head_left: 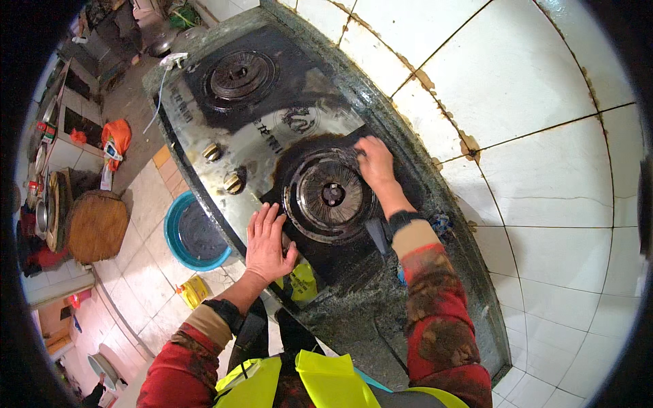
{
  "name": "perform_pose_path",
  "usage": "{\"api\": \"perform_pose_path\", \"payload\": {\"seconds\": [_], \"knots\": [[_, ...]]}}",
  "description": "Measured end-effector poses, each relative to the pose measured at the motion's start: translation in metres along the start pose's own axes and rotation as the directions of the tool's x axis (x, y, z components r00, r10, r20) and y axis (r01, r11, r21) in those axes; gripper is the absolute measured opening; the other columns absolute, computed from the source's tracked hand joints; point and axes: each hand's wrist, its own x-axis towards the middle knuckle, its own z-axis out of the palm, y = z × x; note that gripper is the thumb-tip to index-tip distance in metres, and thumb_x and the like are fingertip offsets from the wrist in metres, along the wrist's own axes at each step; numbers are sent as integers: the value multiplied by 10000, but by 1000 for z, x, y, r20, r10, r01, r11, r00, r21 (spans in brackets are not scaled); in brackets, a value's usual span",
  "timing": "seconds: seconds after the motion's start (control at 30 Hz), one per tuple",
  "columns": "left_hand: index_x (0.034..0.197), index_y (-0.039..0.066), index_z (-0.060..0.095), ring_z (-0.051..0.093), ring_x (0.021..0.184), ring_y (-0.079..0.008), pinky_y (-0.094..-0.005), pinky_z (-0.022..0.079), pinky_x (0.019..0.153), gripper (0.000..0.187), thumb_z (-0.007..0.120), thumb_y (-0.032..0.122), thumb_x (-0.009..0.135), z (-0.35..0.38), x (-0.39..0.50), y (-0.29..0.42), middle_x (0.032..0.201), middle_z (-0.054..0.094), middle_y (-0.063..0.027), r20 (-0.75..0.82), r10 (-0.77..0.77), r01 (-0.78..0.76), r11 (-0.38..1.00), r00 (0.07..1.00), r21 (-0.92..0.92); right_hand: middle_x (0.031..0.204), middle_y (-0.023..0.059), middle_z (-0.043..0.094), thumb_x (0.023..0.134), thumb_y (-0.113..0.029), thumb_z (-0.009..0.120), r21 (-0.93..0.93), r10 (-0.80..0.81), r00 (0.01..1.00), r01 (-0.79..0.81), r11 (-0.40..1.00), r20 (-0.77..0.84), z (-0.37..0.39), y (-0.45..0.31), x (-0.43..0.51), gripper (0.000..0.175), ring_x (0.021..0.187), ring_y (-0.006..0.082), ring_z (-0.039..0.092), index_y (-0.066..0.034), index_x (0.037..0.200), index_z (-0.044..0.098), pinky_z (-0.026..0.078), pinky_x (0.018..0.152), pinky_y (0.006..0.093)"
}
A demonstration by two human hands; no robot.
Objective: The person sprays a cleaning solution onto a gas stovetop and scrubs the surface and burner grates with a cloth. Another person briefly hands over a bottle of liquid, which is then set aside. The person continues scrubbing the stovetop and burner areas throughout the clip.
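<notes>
A two-burner gas stove with a steel top (301, 122) lies before me, with dark grime around both burners. My right hand (376, 162) is at the far rim of the near burner (326, 191), fingers curled down against the blackened surface. Whether it grips a small scrubber is hidden. Palm down, my left hand (268, 247) rests on the stove's front part, holding nothing. A grey flat blade-like piece (377, 235) lies beside my right wrist. The far burner (239, 74) and two control knobs (233, 182) are beyond my hands.
White wall tiles (541, 163) rise behind the stone counter (357, 326). Below the front edge, a blue basin (178, 245) of dark water and a yellow jug (194, 291) stand on the floor. A white spray nozzle (173, 60) is at the far corner. Crumpled blue material (441, 224) lies by the wall.
</notes>
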Motion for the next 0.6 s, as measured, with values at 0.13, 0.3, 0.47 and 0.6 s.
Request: {"api": "perform_pose_path", "payload": {"seconds": [0.13,0.3,0.47,0.6], "knots": [[1300,-19,494,272,1441,-389,-532,165,1199,638,636,284,758,0,0,-1,1477,389,-219,17,-13,13,1000,1000,-19,932,138,550,724,92,666,-55,139,977,-131,990,164,4,13,8,283,916,392,547,-61,939,564,465,765,488],[1303,-19,494,267,1445,-381,-524,158,1204,636,630,292,765,-1,0,-1,1478,389,-216,28,-7,7,1000,1000,-16,929,120,554,712,82,681,-5,12,984,-12,1000,178,6,26,12,295,912,380,548,-73,938,574,468,762,481],[1310,-26,489,264,1447,-383,-521,162,1205,643,631,290,769,-1,0,-2,1479,386,-221,34,-8,9,1000,999,-22,899,123,553,696,102,650,4,93,955,-98,995,282,13,20,32,294,915,372,545,-64,924,567,461,785,471],[1311,-32,491,263,1449,-380,-523,160,1206,643,628,291,772,-2,0,-2,1479,382,-233,59,-26,27,999,998,-24,935,126,578,683,85,694,24,33,962,-41,999,269,15,17,40,302,954,382,558,-61,928,596,466,795,473]]}}
